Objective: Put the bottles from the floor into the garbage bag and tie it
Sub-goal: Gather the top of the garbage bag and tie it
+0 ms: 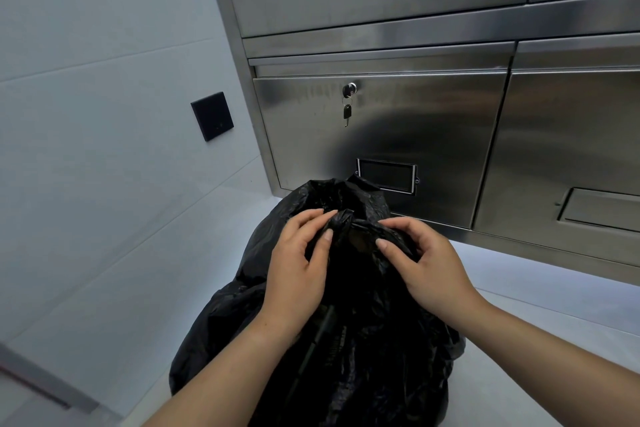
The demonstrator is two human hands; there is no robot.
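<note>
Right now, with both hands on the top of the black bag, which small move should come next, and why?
Probably pull the two gathered ends apart to tighten the knot: the left hand and right hand each pinch garbage bag plastic beside it, and it looks loose.

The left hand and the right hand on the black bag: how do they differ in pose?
The left hand grips the garbage bag left of the knot, thumb pointing up, fingertips reaching the knot. The right hand grips right of it, lying flatter with its thumb pointing left. Both pinch gathered black plastic near the top, in front of the steel cabinet.
</note>
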